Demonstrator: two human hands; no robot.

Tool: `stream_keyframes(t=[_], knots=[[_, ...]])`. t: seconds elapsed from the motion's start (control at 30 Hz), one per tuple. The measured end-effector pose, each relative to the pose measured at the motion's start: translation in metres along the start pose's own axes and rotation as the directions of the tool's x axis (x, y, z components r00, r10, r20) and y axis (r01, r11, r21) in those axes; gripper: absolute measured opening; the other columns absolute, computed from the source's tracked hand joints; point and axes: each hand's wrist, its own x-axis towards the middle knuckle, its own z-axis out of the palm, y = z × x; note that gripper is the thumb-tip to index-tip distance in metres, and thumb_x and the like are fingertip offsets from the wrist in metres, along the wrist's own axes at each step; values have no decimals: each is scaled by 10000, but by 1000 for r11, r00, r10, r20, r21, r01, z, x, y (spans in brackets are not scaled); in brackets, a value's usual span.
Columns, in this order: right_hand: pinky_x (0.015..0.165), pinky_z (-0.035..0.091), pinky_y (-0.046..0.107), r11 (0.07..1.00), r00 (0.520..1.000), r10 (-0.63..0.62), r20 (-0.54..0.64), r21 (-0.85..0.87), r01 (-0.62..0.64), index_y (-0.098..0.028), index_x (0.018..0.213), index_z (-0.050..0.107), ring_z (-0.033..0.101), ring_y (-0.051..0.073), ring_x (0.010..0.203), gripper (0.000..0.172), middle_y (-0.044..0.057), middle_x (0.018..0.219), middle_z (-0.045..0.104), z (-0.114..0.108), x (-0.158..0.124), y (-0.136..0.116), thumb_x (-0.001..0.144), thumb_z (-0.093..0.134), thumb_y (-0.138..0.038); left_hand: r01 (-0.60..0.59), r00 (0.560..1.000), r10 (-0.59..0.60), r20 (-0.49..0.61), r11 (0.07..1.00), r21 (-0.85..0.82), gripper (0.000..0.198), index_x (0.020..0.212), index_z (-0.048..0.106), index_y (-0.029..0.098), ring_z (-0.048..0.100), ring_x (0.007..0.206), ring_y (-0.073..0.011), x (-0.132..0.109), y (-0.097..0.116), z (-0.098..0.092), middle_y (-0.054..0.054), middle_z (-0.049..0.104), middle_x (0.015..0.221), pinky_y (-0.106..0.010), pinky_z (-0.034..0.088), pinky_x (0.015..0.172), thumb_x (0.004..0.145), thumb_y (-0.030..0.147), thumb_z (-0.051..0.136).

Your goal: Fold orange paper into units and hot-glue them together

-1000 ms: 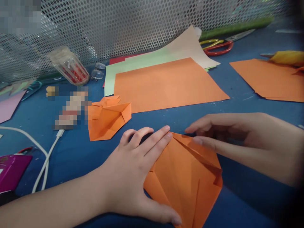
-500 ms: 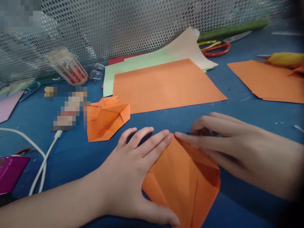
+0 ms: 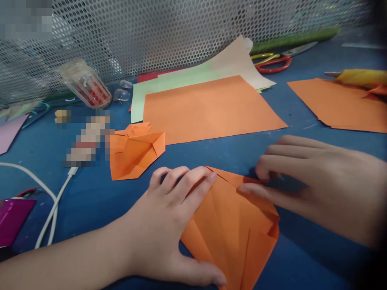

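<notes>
A folded piece of orange paper [image 3: 229, 217] lies on the blue table in front of me, its creases and a raised right-hand flap showing. Spread over its left side is my left hand [image 3: 172, 221], fingertips near the top corner and thumb on the lower part. My right hand [image 3: 299, 173] is at the upper right edge, its thumb pressing the folded flap and its other fingers curled by the edge; their tips are partly hidden. Left of the top corner, just beyond my left fingers, sits another folded orange paper piece [image 3: 136, 157].
A flat orange sheet [image 3: 208, 108] tops green, pale and red sheets. Scissors [image 3: 273, 63] lie behind; more orange paper [image 3: 338, 104] lies at right under a yellow-handled tool [image 3: 363, 76]. At left are a jar [image 3: 86, 86], glasses [image 3: 122, 92], a white cable [image 3: 57, 197] and a magenta object [image 3: 15, 219].
My right hand has slid right and down along the paper's edge, away from the top corner. That corner's flap now lies flatter. My left fingers have bent slightly and stay on the paper.
</notes>
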Motion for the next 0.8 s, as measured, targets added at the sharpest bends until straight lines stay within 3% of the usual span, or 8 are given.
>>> stream_keyframes(t=[0.13, 0.37, 0.57, 0.67, 0.8], knots=[[614, 476, 383, 1000, 1000, -6, -2, 26, 6, -302, 868, 608, 637, 262, 717, 468, 27, 801, 647, 8, 4, -2, 1075, 604, -721, -10, 1000, 10, 11, 1000, 4, 1103, 1796, 441, 208, 550, 1479, -424, 0, -1, 0, -139, 540, 1766, -554, 330, 1334, 962, 905, 629], [573, 503, 319, 941, 999, -37, 14, 336, 31, -313, 958, 651, 637, 195, 637, 129, -5, 826, 696, 9, 5, -14, 1055, 662, -396, 5, 1000, -4, 23, 1000, -23, 1059, 1804, 425, 229, 549, 1492, -415, 1, 1, -2, -112, 519, 1796, -561, 309, 1346, 982, 866, 630], [649, 611, 259, 852, 987, -125, 98, 521, 56, -368, 1164, 841, 748, 156, 719, 166, 11, 991, 789, 5, 11, -14, 1065, 742, -458, -2, 1000, 2, 8, 999, -36, 1020, 1801, 431, 241, 549, 1511, -407, 1, -1, -1, -101, 544, 1780, -561, 308, 1351, 995, 835, 629], [696, 633, 237, 806, 974, -147, 174, 592, 16, -431, 1219, 877, 776, 151, 772, 257, 2, 1013, 803, 1, 14, -12, 1020, 807, -579, -15, 1000, 16, 15, 999, -51, 1021, 1763, 498, 218, 526, 1539, -421, 1, -4, -1, -117, 531, 1788, -562, 297, 1361, 970, 839, 666], [673, 636, 227, 751, 929, -173, 326, 654, -90, -413, 1272, 881, 764, 139, 745, 288, 34, 1090, 800, -5, 15, -10, 1103, 688, -545, -7, 1000, 7, -2, 998, -59, 1052, 1799, 426, 252, 531, 1540, -420, 1, -4, -1, -112, 562, 1761, -574, 314, 1353, 963, 838, 682]])
